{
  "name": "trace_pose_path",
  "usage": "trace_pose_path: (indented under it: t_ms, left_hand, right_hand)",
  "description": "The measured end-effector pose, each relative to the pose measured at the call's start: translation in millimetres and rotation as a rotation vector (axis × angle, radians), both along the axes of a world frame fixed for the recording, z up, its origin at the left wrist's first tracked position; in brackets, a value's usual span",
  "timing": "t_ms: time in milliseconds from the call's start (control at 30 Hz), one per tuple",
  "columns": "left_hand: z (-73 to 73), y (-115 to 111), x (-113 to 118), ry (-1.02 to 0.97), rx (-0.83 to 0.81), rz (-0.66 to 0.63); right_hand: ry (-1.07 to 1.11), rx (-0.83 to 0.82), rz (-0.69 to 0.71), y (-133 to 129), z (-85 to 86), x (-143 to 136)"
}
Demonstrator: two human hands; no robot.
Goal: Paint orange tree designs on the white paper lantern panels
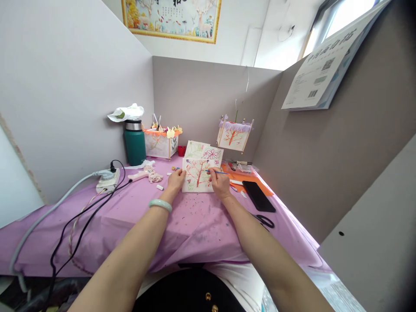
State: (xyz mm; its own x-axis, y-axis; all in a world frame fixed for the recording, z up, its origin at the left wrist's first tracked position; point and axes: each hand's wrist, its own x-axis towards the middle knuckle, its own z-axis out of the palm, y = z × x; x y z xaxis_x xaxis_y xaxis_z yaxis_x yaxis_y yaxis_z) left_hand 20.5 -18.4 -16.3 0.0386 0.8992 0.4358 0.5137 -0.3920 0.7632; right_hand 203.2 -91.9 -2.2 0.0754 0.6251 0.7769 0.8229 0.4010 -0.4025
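A white panel (195, 177) with a red and orange tree, green marks and small flowers drawn on it is propped up in front of me. My left hand (176, 180) grips its left edge, the fingers partly hidden; a pale green bangle is round that wrist. In my right hand (219, 183), at the panel's right side, is a thin blue pencil-like stick (222, 173), pinched near the drawn tree. I cannot tell whether it is a pencil or a brush. Behind stand more drawn panels (212, 153), one with a pink flower.
A black phone (259, 196) and scissors (264, 220) lie to the right. On the left are a green bottle (135, 145), a pink glue gun (139, 175) and a power strip (108, 181) with cables. Behind, a decorated box (159, 145) stands and a paper lantern (233, 138) hangs.
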Motion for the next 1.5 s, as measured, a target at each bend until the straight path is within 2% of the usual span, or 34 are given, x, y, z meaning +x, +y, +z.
trace_pose_path:
  t_ms: [600,967,1267,1500]
  left_hand:
    - [-0.1,0,0,-0.006,0.012,-0.005]
    - [-1.6,2,0,-0.019,0.033,-0.018]
    - [-2.1,1,0,-0.021,0.024,-0.015]
    - [-0.8,1,0,-0.014,0.018,-0.016]
  right_hand:
    - [0.011,0.054,-0.046,1,0.5,5]
    - [-0.043,-0.039,-0.011,-3,1.6,-5]
    - [0.043,0.084,-0.085,0,2.6,7]
    - [0.017,0.186,-0.108,1,1.7,10]
